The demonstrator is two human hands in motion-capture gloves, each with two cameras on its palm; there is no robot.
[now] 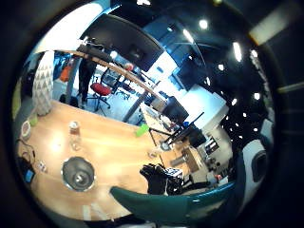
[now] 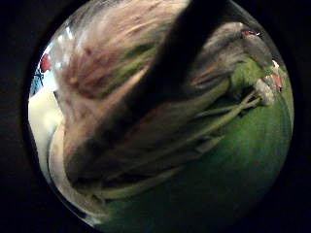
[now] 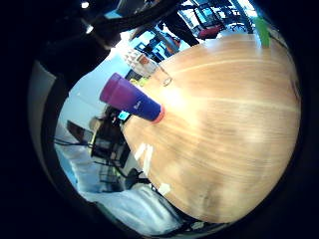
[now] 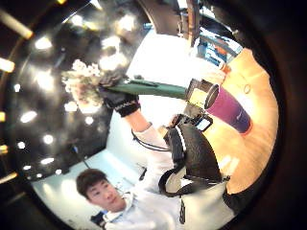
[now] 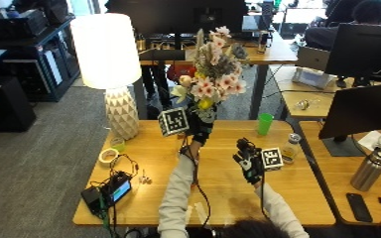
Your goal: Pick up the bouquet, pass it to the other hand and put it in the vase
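The left hand clamps the bouquet upright at twelve o'clock for handover, while the right hand waits with fingers apart over the bench.

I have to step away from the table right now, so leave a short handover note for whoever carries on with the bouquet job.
Left hand: raised above the table, gripping the bouquet by its stems, flowers up.
Right hand: low over the table, holding nothing, fingers loosely curled.
Vase: a purple vessel shows in the right palm views, standing on the table near the right hand; it is hidden in the outside view, and I cannot say for sure that it is the vase.
Done: bouquet picked up.
Left: pass it to the right hand, then put it in the vase.
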